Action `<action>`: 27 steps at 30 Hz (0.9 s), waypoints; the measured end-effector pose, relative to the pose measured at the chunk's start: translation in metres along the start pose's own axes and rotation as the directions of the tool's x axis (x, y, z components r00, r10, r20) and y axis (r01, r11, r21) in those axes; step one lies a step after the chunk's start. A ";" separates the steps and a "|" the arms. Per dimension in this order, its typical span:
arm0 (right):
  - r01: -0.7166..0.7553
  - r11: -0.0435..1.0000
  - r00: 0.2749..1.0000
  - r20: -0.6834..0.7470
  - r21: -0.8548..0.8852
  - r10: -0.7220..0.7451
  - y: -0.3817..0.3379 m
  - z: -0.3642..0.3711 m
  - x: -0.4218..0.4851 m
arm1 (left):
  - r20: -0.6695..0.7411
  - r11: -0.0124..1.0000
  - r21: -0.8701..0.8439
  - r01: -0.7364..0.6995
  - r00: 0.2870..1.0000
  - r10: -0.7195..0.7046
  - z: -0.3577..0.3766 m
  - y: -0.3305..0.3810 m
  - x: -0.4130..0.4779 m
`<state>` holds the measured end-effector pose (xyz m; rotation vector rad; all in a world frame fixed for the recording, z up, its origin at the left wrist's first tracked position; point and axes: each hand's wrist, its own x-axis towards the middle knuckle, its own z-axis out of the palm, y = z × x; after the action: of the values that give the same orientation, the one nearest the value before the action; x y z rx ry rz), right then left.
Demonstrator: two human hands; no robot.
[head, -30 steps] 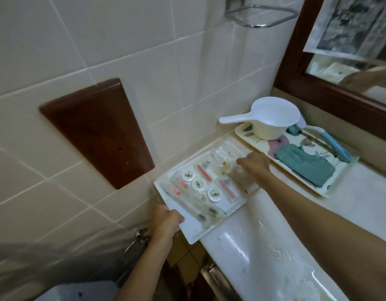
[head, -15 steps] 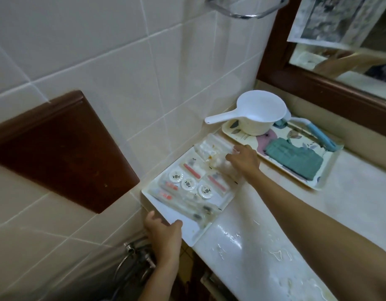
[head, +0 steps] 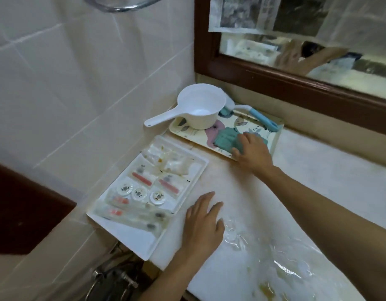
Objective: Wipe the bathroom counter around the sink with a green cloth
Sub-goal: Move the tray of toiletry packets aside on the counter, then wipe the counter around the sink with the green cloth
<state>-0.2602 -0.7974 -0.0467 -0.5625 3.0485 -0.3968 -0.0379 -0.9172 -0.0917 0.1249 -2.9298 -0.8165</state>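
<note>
The green cloth [head: 225, 139] lies bunched on a flower-patterned tray [head: 197, 139] at the back of the pale counter [head: 318, 170]. My right hand [head: 251, 152] rests on the cloth's right side, fingers curled over it. My left hand [head: 201, 222] lies flat and open on the counter, just right of the white toiletries tray [head: 142, 242]. Water and yellowish smears [head: 268, 257] cover the counter near its front edge. The sink is out of view.
A white ladle-style scoop [head: 198, 109] and a blue-handled brush [head: 261, 118] sit on the patterned tray. The toiletries tray overhangs the counter's left end beside the tiled wall. A wood-framed mirror [head: 274, 77] runs along the back. Plumbing [head: 113, 276] shows below.
Both hands let go of the white toiletries tray. My right hand moved back to the green cloth; my left hand moved onto the counter. The view shifted right.
</note>
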 end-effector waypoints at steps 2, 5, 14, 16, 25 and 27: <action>0.050 0.997 0.994 0.099 -0.060 -0.044 0.010 0.001 0.010 | 0.104 0.997 0.082 -0.005 0.995 -0.004 0.009 -0.002 0.006; 0.028 0.998 0.990 0.141 -0.054 -0.020 0.014 0.006 0.017 | 0.148 0.988 0.149 -0.034 0.989 0.012 0.012 -0.007 0.004; -0.090 0.996 0.996 0.006 0.011 0.090 -0.005 0.014 0.019 | 0.193 0.971 0.228 -0.071 0.981 0.026 0.012 -0.007 0.006; -0.102 0.993 0.995 -0.015 -0.052 0.101 -0.012 0.011 0.020 | 0.225 0.962 0.256 -0.093 0.974 0.034 0.009 -0.008 0.007; -0.173 0.984 0.985 0.018 -0.037 0.174 -0.012 0.005 0.013 | 0.374 0.949 0.292 -0.117 0.927 -0.001 0.001 -0.007 0.011; -0.201 0.977 0.979 -0.023 0.069 0.203 -0.010 -0.002 0.008 | 0.351 0.960 0.269 -0.084 0.936 -0.016 -0.004 -0.006 0.012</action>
<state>-0.2637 -0.8089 -0.0418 -0.2418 3.0671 -0.5001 -0.0495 -0.9256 -0.0905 -0.0605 -3.3608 -0.4500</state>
